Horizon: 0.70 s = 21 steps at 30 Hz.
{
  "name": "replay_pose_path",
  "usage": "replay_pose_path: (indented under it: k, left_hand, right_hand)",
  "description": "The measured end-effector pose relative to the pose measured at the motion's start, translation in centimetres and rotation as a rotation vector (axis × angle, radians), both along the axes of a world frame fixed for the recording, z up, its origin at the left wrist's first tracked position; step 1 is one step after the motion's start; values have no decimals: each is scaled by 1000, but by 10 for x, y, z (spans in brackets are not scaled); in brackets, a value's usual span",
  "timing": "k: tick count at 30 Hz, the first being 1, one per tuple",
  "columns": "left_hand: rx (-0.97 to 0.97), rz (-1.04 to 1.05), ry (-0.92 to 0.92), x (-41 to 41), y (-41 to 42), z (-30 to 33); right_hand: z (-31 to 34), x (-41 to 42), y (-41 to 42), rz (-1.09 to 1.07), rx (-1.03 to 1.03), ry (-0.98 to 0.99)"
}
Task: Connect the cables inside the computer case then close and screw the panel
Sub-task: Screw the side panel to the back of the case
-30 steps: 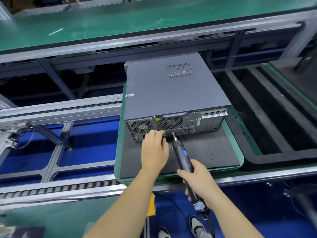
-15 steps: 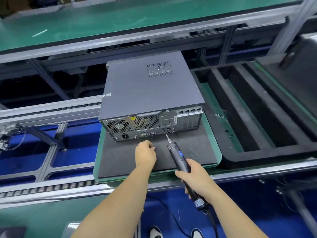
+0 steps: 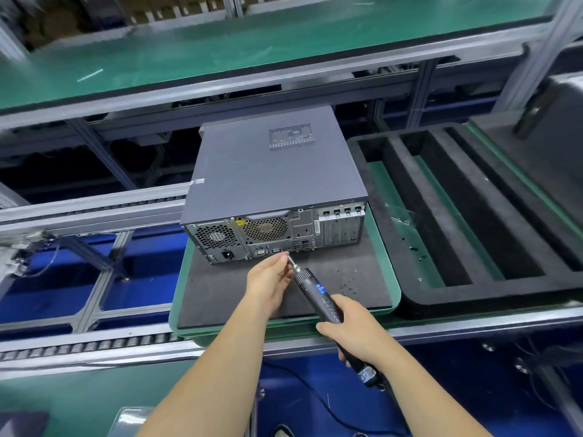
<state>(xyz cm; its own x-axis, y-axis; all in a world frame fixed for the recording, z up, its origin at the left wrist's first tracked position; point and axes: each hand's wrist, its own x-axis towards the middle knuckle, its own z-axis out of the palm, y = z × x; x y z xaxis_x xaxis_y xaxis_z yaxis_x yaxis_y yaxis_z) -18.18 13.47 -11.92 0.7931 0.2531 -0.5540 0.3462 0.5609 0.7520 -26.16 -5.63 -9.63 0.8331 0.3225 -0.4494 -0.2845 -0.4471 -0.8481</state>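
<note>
A grey computer case [image 3: 271, 178] lies on its side on a green-edged pallet [image 3: 383, 253], its panel closed on top and its rear ports and fans facing me. My right hand [image 3: 353, 331] grips a black electric screwdriver [image 3: 317, 293] that points up and left toward the case's lower rear edge. My left hand [image 3: 268, 279] is just in front of the case; its fingertips pinch at the screwdriver's metal bit [image 3: 291, 263]. Whether a screw sits between the fingers is hidden.
To the right lies a second pallet with black foam channels [image 3: 467, 216] and a few small screws [image 3: 413, 252] on its green strip. Roller conveyor rails [image 3: 82, 342] run left. A green bench top [image 3: 252, 42] spans the back. The tool's cable [image 3: 315, 402] hangs below.
My left hand drew back from the case's rear face and now meets the screwdriver bit. The screwdriver tip pulled slightly away from the case. My head view shifted.
</note>
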Motion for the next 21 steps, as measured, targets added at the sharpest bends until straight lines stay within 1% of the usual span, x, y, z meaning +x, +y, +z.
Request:
replay_pose_path:
  k: [5, 9, 11, 14, 15, 16, 17, 18, 21]
  left_hand:
    - [42, -69, -24, 0, -3, 2]
    - [156, -156, -78, 4, -1, 10]
    - [305, -239, -122, 6, 1, 19]
    - [748, -461, -248, 15, 7, 41]
    - [849, -527, -280, 19, 7, 51]
    - [877, -561, -296, 24, 5, 59]
    - [848, -565, -304, 27, 1, 65]
    - [776, -536, -303, 30, -5, 70]
    - [452, -376, -258, 33, -34, 80]
  right_hand:
    - [-2, 0, -5, -8, 9, 12]
    - [-1, 1, -10, -23, 39, 46]
    - [0, 4, -16, -21, 62, 57]
    - [1, 5, -26, -31, 124, 54]
    - [2, 5, -28, -46, 160, 47]
    - [2, 3, -28, -69, 204, 41]
    - [3, 2, -27, -95, 249, 36]
    - [5, 0, -24, -123, 294, 32]
    - [11, -1, -20, -199, 399, 29]
